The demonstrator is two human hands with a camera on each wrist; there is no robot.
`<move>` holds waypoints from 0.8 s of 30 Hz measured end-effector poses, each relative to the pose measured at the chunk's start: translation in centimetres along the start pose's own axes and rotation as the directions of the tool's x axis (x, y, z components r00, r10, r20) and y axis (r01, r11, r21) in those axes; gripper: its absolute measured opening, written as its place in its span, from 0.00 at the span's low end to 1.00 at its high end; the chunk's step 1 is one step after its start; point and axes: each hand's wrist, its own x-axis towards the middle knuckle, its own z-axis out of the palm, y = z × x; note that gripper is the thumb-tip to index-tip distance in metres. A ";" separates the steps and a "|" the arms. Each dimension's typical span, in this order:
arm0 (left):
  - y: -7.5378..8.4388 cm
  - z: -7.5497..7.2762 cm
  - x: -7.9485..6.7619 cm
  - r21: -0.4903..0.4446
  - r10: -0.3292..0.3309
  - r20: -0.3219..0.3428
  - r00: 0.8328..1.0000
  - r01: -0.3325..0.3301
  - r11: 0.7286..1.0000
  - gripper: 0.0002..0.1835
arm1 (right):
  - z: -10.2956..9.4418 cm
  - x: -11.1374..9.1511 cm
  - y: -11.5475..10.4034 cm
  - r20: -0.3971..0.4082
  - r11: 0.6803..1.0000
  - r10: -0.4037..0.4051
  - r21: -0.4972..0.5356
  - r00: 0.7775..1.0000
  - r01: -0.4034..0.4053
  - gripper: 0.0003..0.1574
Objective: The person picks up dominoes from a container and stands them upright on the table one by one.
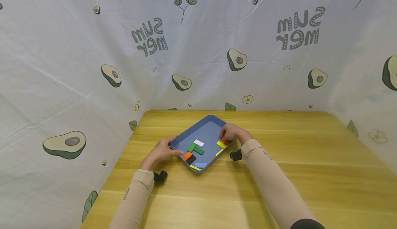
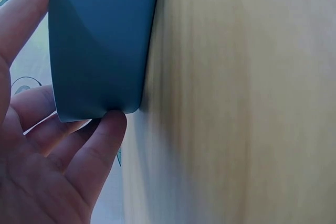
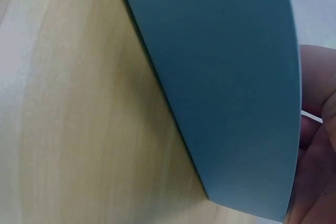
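Observation:
A blue-grey rectangular tray lies slantwise on the table, with several small coloured blocks inside. My left hand grips its left corner, thumb over the rim and the other fingers against the outer wall, as the left wrist view also shows. Over the right corner, my right hand reaches inside with bent fingers, close to a yellow block and a red block partly under it. In the right wrist view the tray's wall hides the fingertips, so whether they pinch a block is unclear.
Inside the tray also lie a white block, green blocks, an orange block, a black block and a light blue block. The wooden table extends to the right. A printed curtain hangs behind it.

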 end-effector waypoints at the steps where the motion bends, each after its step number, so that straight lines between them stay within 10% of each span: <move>1: 0.0 0.0 0.0 -0.001 -0.001 0.000 1.000 0.001 1.000 0.49 | 0.0 0.0 0.0 -0.004 1.000 -0.003 -0.003 1.000 0.003 0.05; 24: 0.0 -0.1 -0.2 0.004 0.015 0.003 1.000 -0.015 1.000 0.50 | 0.4 -0.2 -0.1 -0.048 0.996 -0.010 -0.089 0.999 0.005 0.08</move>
